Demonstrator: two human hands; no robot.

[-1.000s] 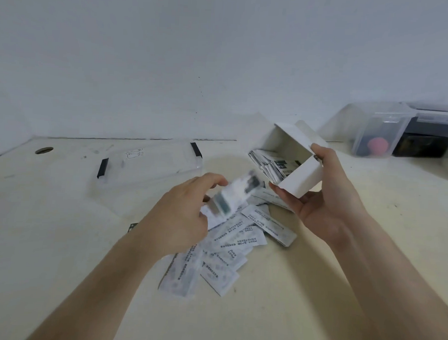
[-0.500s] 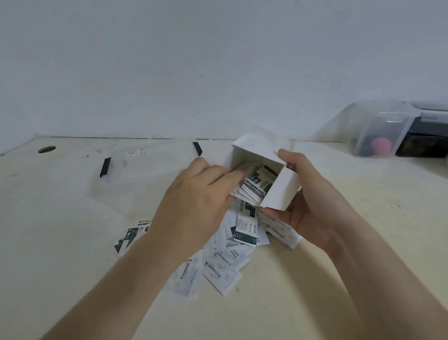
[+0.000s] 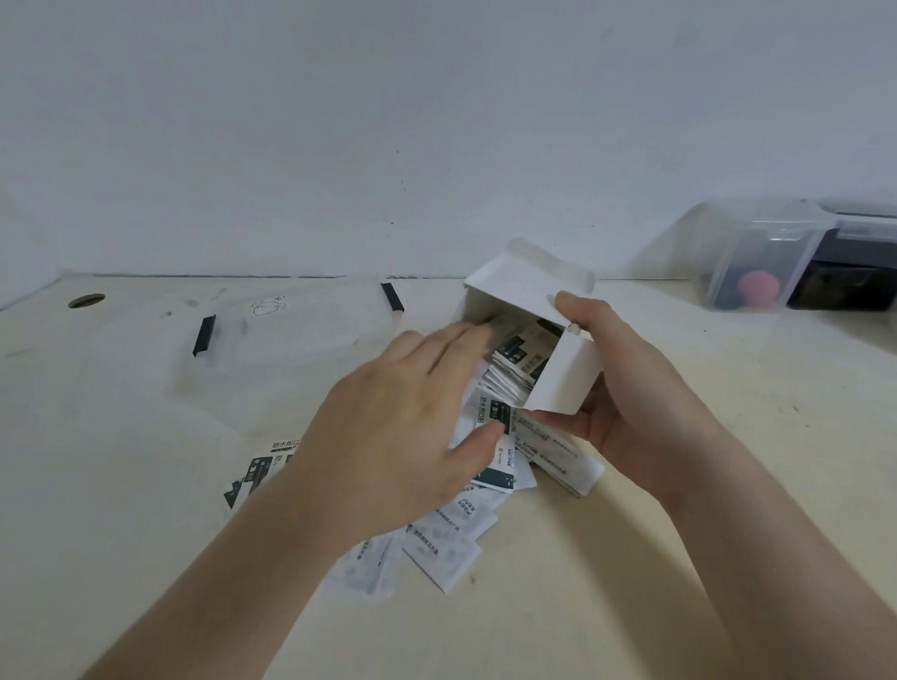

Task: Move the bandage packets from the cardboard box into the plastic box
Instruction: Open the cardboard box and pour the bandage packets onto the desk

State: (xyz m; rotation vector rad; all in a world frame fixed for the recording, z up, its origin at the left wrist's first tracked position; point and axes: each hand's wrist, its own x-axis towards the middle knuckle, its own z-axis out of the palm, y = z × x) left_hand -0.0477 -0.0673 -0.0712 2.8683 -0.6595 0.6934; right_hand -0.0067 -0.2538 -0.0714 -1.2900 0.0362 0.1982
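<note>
Right hand (image 3: 634, 394) cups the small white cardboard box (image 3: 563, 375) from beneath and from its right side, thumb over the top flap, fingers closed firmly around the carton. It holds the box tilted, off the pale cream counter (image 3: 682, 581), with the open mouth turned down and to the left, toward our other hand.

Our left hand (image 3: 406, 440) reaches in from the lower left, palm down, fingers extended and slightly spread. The fingertips (image 3: 475, 336) are at the box's mouth, touching the stack of thin paper bandage packets (image 3: 517, 361) that shows there, white with dark teal printing. We cannot tell whether the fingers have pinched any packet; the hand looks loosely open rather than clamped.

More packets, a loose pile of flat white wrappers (image 3: 443, 535), lie scattered on the counter under and just beside the left hand, near the counter's middle. The clear plastic box with two black clips (image 3: 292, 333) sits behind them, toward the counter's far edge and to the left; we cannot see any packets inside it.

We judge the packets to be very light, thin, flexible and a little slick, so they will slide over each other and fan out. A pinch across the short ends of a small bundle should hold best. The carton is light, thin card and would crush under a hard squeeze.
</note>
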